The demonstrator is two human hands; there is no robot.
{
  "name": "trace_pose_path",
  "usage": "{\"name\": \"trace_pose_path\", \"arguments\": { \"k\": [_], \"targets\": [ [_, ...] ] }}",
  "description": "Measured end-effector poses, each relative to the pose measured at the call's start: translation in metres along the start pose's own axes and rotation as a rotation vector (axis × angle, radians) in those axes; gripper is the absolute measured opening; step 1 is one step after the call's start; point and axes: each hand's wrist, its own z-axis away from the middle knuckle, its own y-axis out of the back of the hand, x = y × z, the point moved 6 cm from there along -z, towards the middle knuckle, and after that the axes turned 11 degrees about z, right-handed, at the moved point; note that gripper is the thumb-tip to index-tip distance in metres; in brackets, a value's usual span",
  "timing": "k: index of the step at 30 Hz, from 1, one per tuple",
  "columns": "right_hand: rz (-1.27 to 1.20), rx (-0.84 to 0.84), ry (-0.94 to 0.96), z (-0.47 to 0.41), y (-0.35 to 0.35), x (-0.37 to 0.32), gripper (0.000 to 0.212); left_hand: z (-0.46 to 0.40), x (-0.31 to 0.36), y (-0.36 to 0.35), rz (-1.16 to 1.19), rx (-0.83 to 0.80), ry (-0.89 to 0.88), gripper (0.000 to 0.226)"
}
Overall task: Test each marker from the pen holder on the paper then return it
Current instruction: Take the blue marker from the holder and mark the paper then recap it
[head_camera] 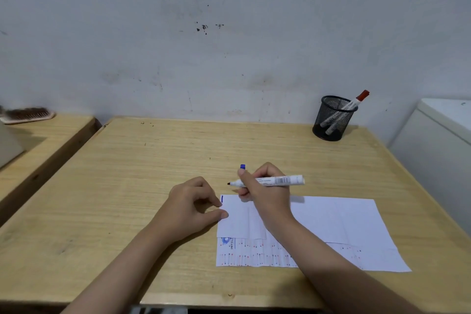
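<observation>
The paper (pixel 331 224) served as the landmark, lying flat on the counter (pixel 153 160) toward its near right part. At the paper's left edge the left hand (pixel 193 208) rested with fingers loosely curled, holding nothing, its thumb and forefinger tips touching the sheet's upper left corner as if to pin it. Just beyond the paper's far edge a small blue cap (pixel 242 166) showed behind the right hand; whether it stood on the counter or was tucked in the fingers could not be told. Over the paper's upper left part the right hand (pixel 265 191) was closed around an uncapped marker (pixel 270 181), raised clear of the sheet. The marker's long axis ran nearly level, roughly parallel to the paper's far edge, with the dark tip pointing left and the blunt rear end pointing right. A short blue stroke already sat at the sheet's top left corner.

To do the test stroke well, the person would likely need to tip the nib down toward a blank patch, keep the left hand pressing the sheet so it did not slide, and draw a short line with light pressure.

Far beyond the paper's right end, by the wall, stood the black mesh pen holder (pixel 331 120), with a red-capped marker (pixel 356 100) leaning out of it.
</observation>
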Motion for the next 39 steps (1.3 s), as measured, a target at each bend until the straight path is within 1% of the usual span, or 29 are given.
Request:
{"name": "trace_pose_path", "arguments": {
  "k": [4,6,8,9,13,15,17,19,21,23,25,29,33,36,39],
  "targets": [
    [-0.114,0.072,-0.01,-0.004,0.011,-0.007,0.024,-0.014,0.005,0.0,0.048,-0.035,0.094,0.025],
    [-0.19,0.091,-0.007,-0.006,0.016,-0.011,0.02,-0.028,0.012,0.0,0.072,0.035,0.114,0.024],
    [-0.244,0.11,0.012,-0.009,0.022,-0.017,0.018,-0.044,0.02,-0.002,0.062,0.108,0.084,0.017],
    [-0.252,0.112,0.02,-0.01,0.026,-0.019,0.017,-0.053,0.025,-0.005,0.036,0.109,0.072,0.013],
    [-0.208,0.106,0.017,-0.011,0.039,-0.023,0.015,-0.08,0.027,-0.029,-0.098,-0.048,0.082,0.029],
    [-0.154,0.098,0.035,-0.009,0.048,-0.025,0.011,-0.086,0.025,-0.039,-0.194,-0.117,0.087,0.022],
    [-0.112,0.087,0.059,-0.007,0.058,-0.027,0.009,-0.091,0.023,-0.042,-0.207,-0.113,0.1,0.01],
    [-0.103,0.064,0.084,-0.005,0.066,-0.031,0.007,-0.092,0.027,-0.038,-0.08,-0.038,0.138,0.002],
    [-0.11,0.038,0.112,-0.003,0.073,-0.036,0.007,-0.09,0.035,-0.034,0.209,0.021,0.187,0.003],
    [-0.109,0.034,0.132,-0.002,0.078,-0.04,0.008,-0.085,0.047,-0.032,0.521,0.033,0.214,0.005],
    [-0.1,0.04,0.149,0.0,0.083,-0.044,0.008,-0.081,0.058,-0.029,0.682,0.043,0.23,0.008],
    [-0.108,0.048,0.167,0.004,0.089,-0.051,0.008,-0.078,0.075,-0.029,0.803,0.041,0.237,0.01],
    [-0.103,0.03,0.192,0.007,0.094,-0.061,0.003,-0.074,0.089,-0.033,0.808,-0.002,0.223,0.009],
    [-0.048,-0.008,0.224,0.009,0.096,-0.069,0.008,-0.071,0.099,-0.037,0.787,-0.053,0.206,0.009],
    [-0.067,-0.021,0.247,0.01,0.097,-0.076,0.005,-0.069,0.107,-0.039,0.821,-0.039,0.19,0.01]
  ]
}}
